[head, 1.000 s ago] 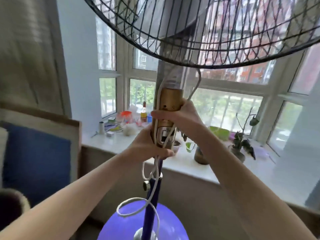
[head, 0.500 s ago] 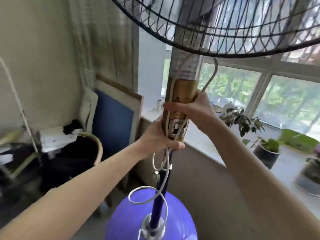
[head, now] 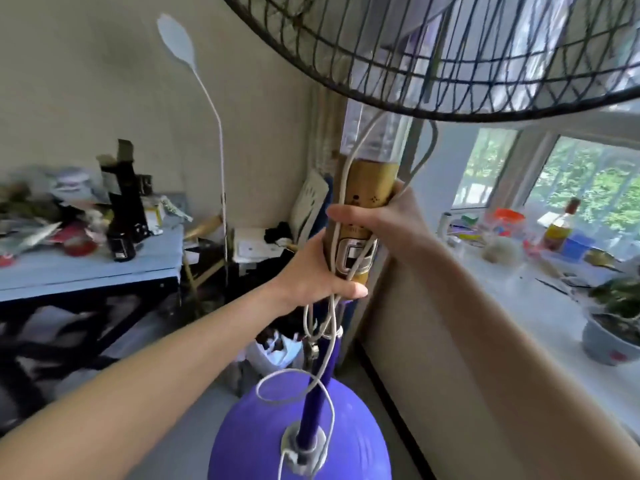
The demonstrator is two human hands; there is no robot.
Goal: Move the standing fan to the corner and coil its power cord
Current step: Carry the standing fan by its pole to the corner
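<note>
Head view: standing fan [head: 370, 181] held in both hands, in front of the wall corner.
My left hand [head: 320, 271] wraps the gold column low, pinning power cord [head: 304, 320] strands. My right hand [head: 384, 216] grips just above. Loose cord loops hang over the purple base [head: 249, 445], between tabletop [head: 86, 268] and windowsill [head: 519, 292].

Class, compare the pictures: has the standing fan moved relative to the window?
Yes. The standing fan has moved left: its column earlier stood before the window; now it stands before the corner, with the window to its right.
</note>
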